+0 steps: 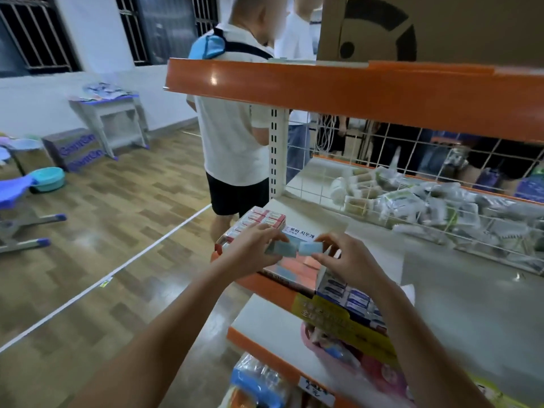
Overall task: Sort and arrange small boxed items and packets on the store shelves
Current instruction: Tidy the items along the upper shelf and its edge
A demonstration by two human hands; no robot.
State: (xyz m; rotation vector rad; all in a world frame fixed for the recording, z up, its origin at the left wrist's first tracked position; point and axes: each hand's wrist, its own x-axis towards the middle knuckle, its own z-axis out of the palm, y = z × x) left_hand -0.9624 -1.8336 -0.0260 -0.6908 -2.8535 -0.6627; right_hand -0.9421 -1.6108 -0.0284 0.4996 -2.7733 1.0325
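Here, from the head view: left hand (pixel 253 245) pinching a small pale-blue packet (pixel 284 249), right hand (pixel 346 259) pinching a second pale-blue packet (pixel 307 248), the two packets almost end to end above the front edge of the middle shelf (pixel 441 290). Directly beneath, an open orange display box (pixel 294 267) at the shelf's left corner, just beside a stack of red-and-white small boxes (pixel 262 220) at the very edge. Right of the hands, a carton of blue-and-white boxes (pixel 350 295) overhanging the orange lip. Broad bare shelf surface to the right, up to a wire divider (pixel 412 201) penning in white packets (pixel 426 201). Close overhead, an orange shelf rim (pixel 323 89). Left, wooden floor (pixel 117 231) and a person in a white shirt (pixel 232 128).
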